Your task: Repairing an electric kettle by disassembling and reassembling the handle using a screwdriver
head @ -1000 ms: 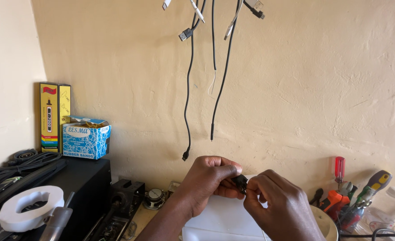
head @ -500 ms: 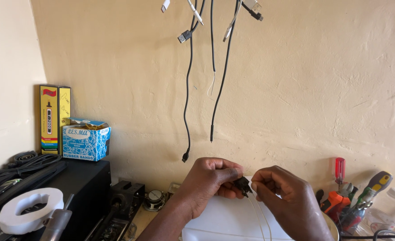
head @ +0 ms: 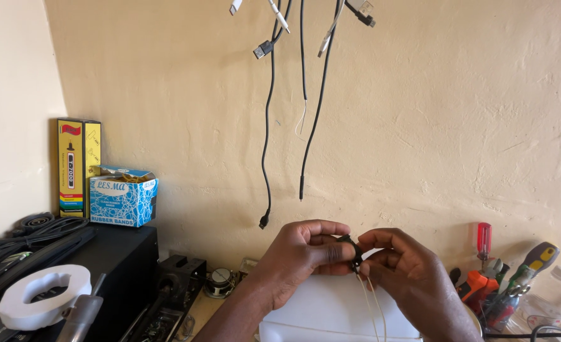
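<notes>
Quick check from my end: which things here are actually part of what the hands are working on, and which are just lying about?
In hand:
left hand
right hand
small black part pinched between both
thin pale wires hanging from it

Lying about:
hanging cables
blue box
yellow box
white ring
screwdrivers
plastic bottle
small speaker

Rough matt plaster wall (head: 420,126)

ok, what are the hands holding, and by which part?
A small black part with thin pale wires hanging below it. Left hand pinches its left side, right hand its right, with the fingertips.
</notes>
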